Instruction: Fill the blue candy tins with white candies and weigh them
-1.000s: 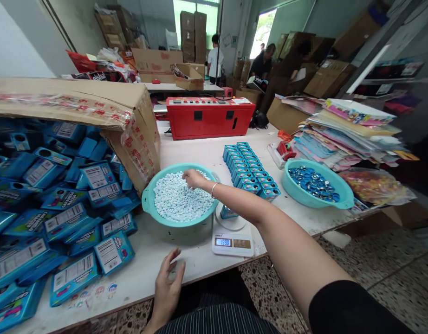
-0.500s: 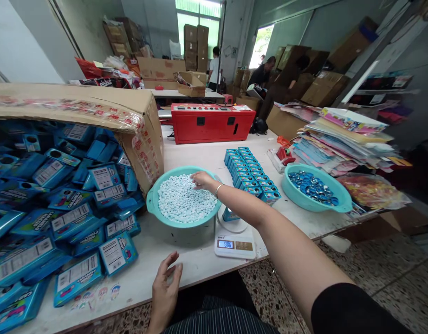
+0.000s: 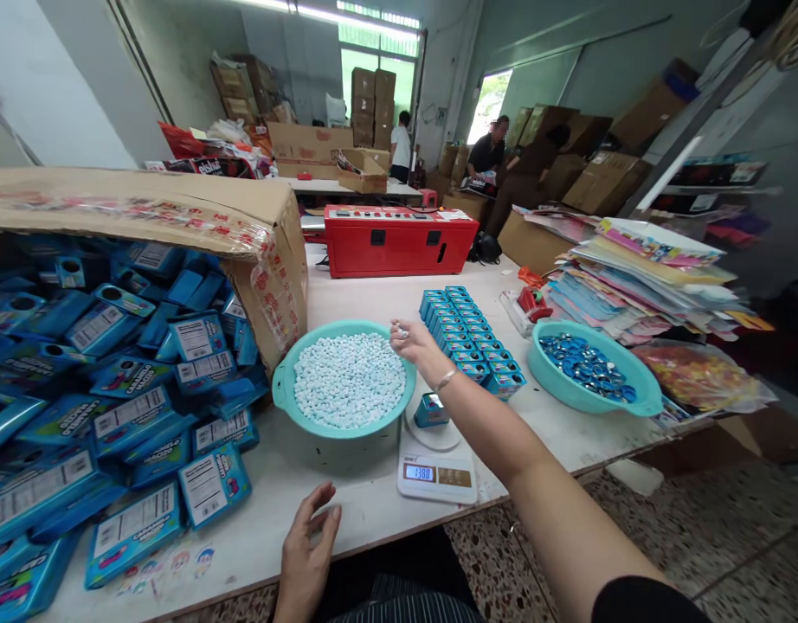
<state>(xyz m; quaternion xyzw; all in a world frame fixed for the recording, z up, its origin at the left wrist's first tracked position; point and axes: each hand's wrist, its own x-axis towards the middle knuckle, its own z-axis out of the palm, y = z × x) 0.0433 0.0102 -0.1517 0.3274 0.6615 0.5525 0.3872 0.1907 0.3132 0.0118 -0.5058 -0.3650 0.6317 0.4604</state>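
Small pale blue and white candies (image 3: 347,381) fill a turquoise basin (image 3: 283,387). Over its right rim is my right hand (image 3: 413,346), fingers pinched around a few candies. Below that wrist a small blue tin (image 3: 431,410) stands on the round plate of a white kitchen scale (image 3: 438,480), whose display appears to read 138.8. My left hand (image 3: 310,541) hovers near the table's front edge, thumb and fingers apart, holding nothing. Rows of blue tins (image 3: 467,337) stand upright just beyond my right hand.
On the left, a cardboard box (image 3: 288,260) lies on its side, spilling blue tins (image 3: 136,424). A second turquoise basin (image 3: 568,398) with shiny blue lids stands right. Behind are a red machine (image 3: 399,247), a tape dispenser (image 3: 532,303) and stacked papers (image 3: 620,281). Several people are farther back.
My right hand has lifted from the candies and moved right to the basin's rim, a few candies in its fingers. The tin on the scale shows more fully. My left hand stays put.
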